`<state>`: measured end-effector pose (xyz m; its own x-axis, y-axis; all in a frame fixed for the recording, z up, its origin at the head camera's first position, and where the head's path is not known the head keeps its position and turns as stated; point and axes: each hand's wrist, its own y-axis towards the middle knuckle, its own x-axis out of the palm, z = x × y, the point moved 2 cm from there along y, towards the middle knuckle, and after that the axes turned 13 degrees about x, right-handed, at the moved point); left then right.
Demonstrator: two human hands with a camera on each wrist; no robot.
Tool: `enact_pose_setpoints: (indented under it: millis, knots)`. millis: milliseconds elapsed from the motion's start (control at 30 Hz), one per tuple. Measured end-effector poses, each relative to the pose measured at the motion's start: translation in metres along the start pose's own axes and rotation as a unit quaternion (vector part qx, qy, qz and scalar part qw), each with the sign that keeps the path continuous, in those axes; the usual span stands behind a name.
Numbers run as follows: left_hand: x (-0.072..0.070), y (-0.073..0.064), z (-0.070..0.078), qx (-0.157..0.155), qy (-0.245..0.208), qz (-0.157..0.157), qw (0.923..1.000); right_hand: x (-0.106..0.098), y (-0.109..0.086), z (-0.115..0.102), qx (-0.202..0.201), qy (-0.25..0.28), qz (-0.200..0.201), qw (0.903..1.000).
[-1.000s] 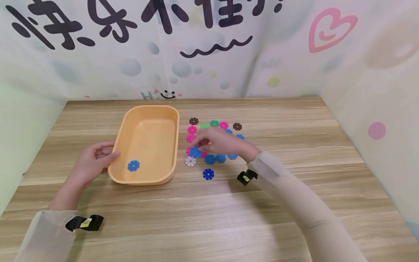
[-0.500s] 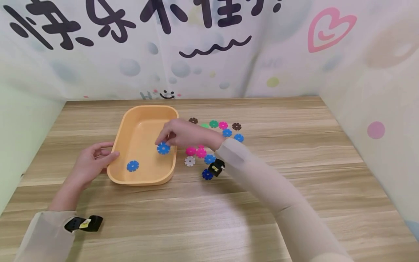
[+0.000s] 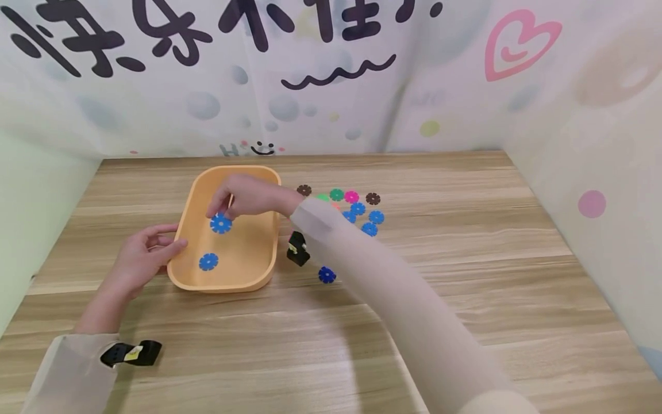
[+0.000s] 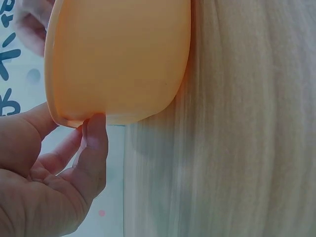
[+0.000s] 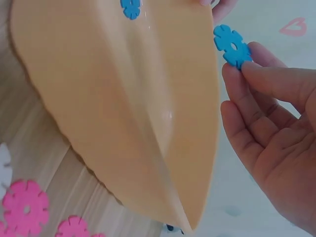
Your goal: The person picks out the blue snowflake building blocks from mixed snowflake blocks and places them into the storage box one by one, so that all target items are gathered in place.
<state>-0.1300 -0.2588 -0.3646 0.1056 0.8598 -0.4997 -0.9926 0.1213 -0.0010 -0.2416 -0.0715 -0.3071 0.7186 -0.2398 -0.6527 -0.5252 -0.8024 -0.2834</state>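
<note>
In the head view my right hand (image 3: 250, 192) is over an orange plastic bin (image 3: 253, 247). It pinches a light-blue notched plastic disc (image 3: 215, 223) between thumb and fingertips, with the disc's face showing in the right wrist view (image 5: 225, 37). Below it, another blue disc (image 3: 204, 263) lies on the bin's floor near the front. My left hand (image 3: 142, 259) holds the bin's left rim, and the left wrist view has its thumb and fingers (image 4: 93, 153) on either side of that rim.
Right of the bin, loose notched discs lie on the wooden table (image 3: 465, 276): brown (image 3: 373, 198), green (image 3: 337, 194), pink (image 3: 351, 196) and several blue. A dark-blue disc (image 3: 327, 275) sits nearer the front. My right forearm (image 3: 383, 282) covers part of the group. A printed backdrop (image 3: 331, 126) stands behind.
My right hand has carried the blue disc leftward from the group on the table to over the bin. The left hand keeps its hold on the rim.
</note>
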Motion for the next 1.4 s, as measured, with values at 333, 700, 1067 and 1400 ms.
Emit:
enact_pose_setpoints:
  millis: [333,700,1067,1400]
  knots:
    - [-0.001,0.001,-0.001,0.007,-0.003,0.006,1.0000,0.003,0.026,-0.002,0.067,0.049,-0.017,0.9964]
    - [-0.003,0.001,-0.001,0.013,-0.017,0.007,0.9997,0.020,0.049,0.011,0.135,0.100,-0.010,0.9857]
    - [-0.003,0.002,-0.003,0.007,-0.022,0.006,0.9997,0.037,0.056,0.020,0.171,0.125,-0.053,0.9758]
    - [-0.003,0.002,-0.003,0.003,-0.023,0.009,0.9997,0.045,0.060,0.019,0.201,0.129,-0.053,0.9695]
